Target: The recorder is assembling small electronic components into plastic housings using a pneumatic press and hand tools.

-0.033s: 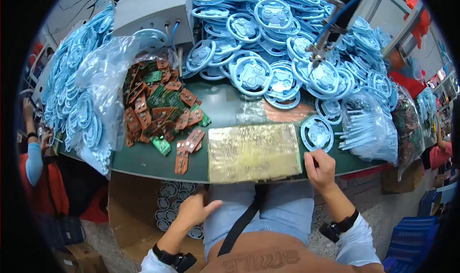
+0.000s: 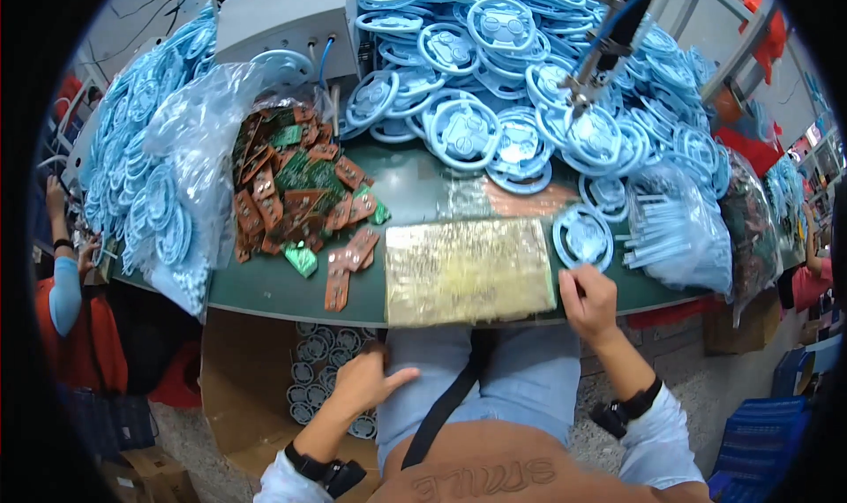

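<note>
My right hand [image 2: 589, 304] rests at the front edge of the green table, its fingers curled in, and I see nothing in it. Just left of it lies a flat board [image 2: 469, 272] wrapped in yellowish clear tape. Beyond its fingers sits a light-blue plastic wheel-shaped part [image 2: 583, 237]. Below the table edge, my left hand [image 2: 363, 381] is beside my left thigh, thumb stretched out and apart; its other fingers are partly hidden, and no held thing shows. Nearest to it on the table are a few loose brown circuit boards [image 2: 350, 260].
Circuit boards [image 2: 300, 181] spill from a clear bag [image 2: 190, 132] at left. Blue wheel parts [image 2: 463, 132] heap at the back. A bag of blue sticks [image 2: 675, 234] stands right. A metal fixture [image 2: 587, 84] overhangs. Below is a cardboard box [image 2: 243, 388]; a co-worker's arm [image 2: 62, 282] shows far left.
The view has shifted slightly, so the table's front edge appears a little higher. Both hands keep nearly the same pose, and the parts on the table lie as before.
</note>
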Demonstrator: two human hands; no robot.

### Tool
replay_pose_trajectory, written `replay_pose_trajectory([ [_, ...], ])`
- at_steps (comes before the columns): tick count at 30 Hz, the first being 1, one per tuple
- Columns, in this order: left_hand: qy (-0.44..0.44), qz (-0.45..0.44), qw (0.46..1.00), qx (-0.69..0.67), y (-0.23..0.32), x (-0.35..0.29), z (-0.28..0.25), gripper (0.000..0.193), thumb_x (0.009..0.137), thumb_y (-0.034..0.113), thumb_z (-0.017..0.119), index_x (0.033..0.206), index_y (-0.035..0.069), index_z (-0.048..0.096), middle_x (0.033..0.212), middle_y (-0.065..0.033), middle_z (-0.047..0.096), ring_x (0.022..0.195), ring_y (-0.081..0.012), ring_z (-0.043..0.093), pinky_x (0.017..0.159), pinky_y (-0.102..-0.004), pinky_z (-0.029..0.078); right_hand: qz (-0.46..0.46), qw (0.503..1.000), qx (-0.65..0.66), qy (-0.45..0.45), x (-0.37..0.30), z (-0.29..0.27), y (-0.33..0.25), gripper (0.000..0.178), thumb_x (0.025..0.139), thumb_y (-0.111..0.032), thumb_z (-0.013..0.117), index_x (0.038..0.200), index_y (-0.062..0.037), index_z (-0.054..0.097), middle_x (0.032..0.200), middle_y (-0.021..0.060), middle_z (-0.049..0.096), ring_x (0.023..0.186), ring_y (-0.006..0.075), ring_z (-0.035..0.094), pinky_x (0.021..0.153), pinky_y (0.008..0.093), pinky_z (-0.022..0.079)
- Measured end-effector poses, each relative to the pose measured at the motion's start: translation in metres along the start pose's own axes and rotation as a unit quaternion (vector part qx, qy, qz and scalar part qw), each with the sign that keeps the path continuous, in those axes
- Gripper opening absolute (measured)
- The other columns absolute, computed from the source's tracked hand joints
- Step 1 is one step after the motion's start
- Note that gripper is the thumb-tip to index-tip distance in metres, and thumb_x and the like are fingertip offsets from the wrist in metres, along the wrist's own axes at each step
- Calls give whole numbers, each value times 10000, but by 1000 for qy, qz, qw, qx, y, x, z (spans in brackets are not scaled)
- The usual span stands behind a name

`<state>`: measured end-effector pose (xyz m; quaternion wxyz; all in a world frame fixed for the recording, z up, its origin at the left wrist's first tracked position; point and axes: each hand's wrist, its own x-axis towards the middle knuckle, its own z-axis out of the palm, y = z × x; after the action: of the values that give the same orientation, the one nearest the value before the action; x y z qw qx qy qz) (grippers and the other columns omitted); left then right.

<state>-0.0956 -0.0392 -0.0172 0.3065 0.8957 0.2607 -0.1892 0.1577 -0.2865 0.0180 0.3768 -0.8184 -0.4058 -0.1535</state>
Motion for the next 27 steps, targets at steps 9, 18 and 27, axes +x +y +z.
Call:
replay_pose_trajectory([
  [9,48,174,983,-33,-22,-20,18,445,945,405,567,818,-17,623,841,-254,622,814,-436,609,725,-495,472,31,999,-17,-27,6,1,10,273,910,-243,622,741,-31,593,686,179,600,634,377,591,565,439,438],
  [18,78,188,978,-48,-54,-67,63,387,949,361,541,853,1,646,881,-228,653,881,-415,622,789,-492,480,47,995,-6,-82,4,-5,9,217,890,-206,641,829,2,644,670,165,622,582,264,605,566,351,454],
  [27,114,210,968,-70,-68,-93,56,390,948,335,556,780,-11,613,799,-233,625,803,-419,605,721,-489,472,60,995,0,-83,-1,-12,3,185,877,-173,660,850,11,649,662,105,628,575,166,572,572,304,456],
])
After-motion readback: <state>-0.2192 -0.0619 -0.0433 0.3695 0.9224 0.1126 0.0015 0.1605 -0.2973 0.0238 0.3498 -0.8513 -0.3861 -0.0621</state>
